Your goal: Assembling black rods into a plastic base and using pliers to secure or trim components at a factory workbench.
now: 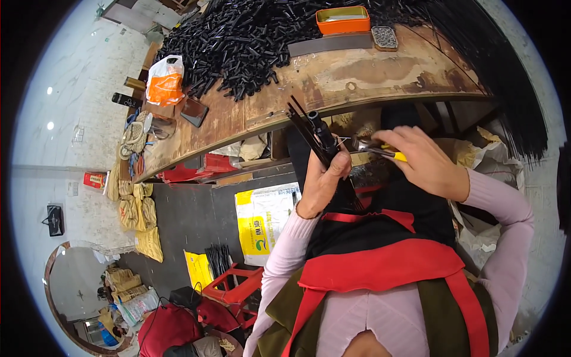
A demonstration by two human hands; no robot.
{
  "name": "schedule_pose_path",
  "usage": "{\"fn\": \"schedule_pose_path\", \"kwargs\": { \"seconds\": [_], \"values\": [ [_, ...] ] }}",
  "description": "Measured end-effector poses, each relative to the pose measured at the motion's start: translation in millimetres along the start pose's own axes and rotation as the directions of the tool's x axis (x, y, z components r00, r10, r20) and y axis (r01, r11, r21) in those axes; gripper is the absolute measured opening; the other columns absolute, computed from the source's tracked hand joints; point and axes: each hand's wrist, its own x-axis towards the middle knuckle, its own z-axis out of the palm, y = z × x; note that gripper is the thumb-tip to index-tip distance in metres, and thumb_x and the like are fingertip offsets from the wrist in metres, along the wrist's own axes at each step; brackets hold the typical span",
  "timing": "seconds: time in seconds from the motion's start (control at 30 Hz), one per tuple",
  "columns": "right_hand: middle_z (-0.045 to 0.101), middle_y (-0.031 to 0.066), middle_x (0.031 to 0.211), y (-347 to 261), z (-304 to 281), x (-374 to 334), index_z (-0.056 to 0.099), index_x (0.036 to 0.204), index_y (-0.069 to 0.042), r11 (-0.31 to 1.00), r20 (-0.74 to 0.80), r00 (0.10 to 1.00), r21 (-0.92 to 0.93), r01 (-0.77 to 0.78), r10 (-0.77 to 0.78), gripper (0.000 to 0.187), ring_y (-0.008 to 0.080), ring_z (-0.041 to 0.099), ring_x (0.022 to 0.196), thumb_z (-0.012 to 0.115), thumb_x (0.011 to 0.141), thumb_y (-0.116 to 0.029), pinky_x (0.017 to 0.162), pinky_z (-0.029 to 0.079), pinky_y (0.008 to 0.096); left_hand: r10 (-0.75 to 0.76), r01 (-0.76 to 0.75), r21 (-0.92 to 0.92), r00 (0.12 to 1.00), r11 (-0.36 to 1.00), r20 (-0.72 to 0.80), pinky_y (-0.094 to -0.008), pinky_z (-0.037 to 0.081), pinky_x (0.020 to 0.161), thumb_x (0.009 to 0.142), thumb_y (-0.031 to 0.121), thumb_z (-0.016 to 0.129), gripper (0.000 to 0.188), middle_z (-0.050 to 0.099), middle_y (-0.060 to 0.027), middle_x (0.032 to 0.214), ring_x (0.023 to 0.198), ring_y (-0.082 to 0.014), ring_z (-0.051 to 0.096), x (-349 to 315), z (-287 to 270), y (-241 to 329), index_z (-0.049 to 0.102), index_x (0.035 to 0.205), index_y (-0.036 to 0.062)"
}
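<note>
My left hand (322, 185) is closed around a bundle of thin black rods (306, 132) with a black tubular fitting (322, 128) at its upper end. The bundle stands tilted over my lap, its lower part running down behind the hand. My right hand (423, 159) grips pliers (389, 153) with yellow-and-black handles. Their metal jaws point left, toward the fitting. Between jaws and fitting a thin pale wire or pin (342, 140) shows; whether the jaws touch it I cannot tell.
A wooden workbench (380, 71) carries a heap of small black plastic parts (238, 47), an orange tin (343, 21), a box of small metal pieces (385, 38) and a phone (194, 112). Long black rods (505, 77) hang over its right end. A red stool (235, 284) stands lower left.
</note>
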Motion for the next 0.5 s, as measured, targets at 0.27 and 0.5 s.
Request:
{"fn": "schedule_pose_path", "kwargs": {
  "seconds": [0.27, 0.5],
  "values": [
    [0.050, 0.0156, 0.114, 0, 1, 8, 0.050, 0.135, -0.008, 0.927, -0.234, 0.958, -0.370, 0.069, -0.164, 0.062, 0.0338, 0.051, 0.103, 0.060, 0.076, 0.006, 0.089, 0.042, 0.0423, -0.038, 0.038, 0.016, 0.999, 0.999, 0.000, -0.0230, 0.038, 0.056, 0.100, 0.024, 0.057, 0.023, 0.048, -0.0007, 0.075, 0.064, -0.0087, 0.045, 2, 10, 0, 0.045, 0.098, 0.0045],
    [0.050, 0.0158, 0.115, 0, 7, 7, 0.049, 0.136, -0.008, 0.940, -0.257, 0.956, -0.339, 0.045, -0.139, 0.058, 0.0334, 0.052, 0.105, 0.061, 0.080, 0.003, 0.091, 0.042, 0.0424, -0.037, 0.037, -0.005, 0.999, 0.999, 0.010, -0.0233, 0.038, 0.057, 0.099, 0.023, 0.058, 0.022, 0.048, -0.0004, 0.073, 0.063, -0.0086, 0.045, -2, 7, 0, 0.046, 0.096, 0.0045]
  ]
}}
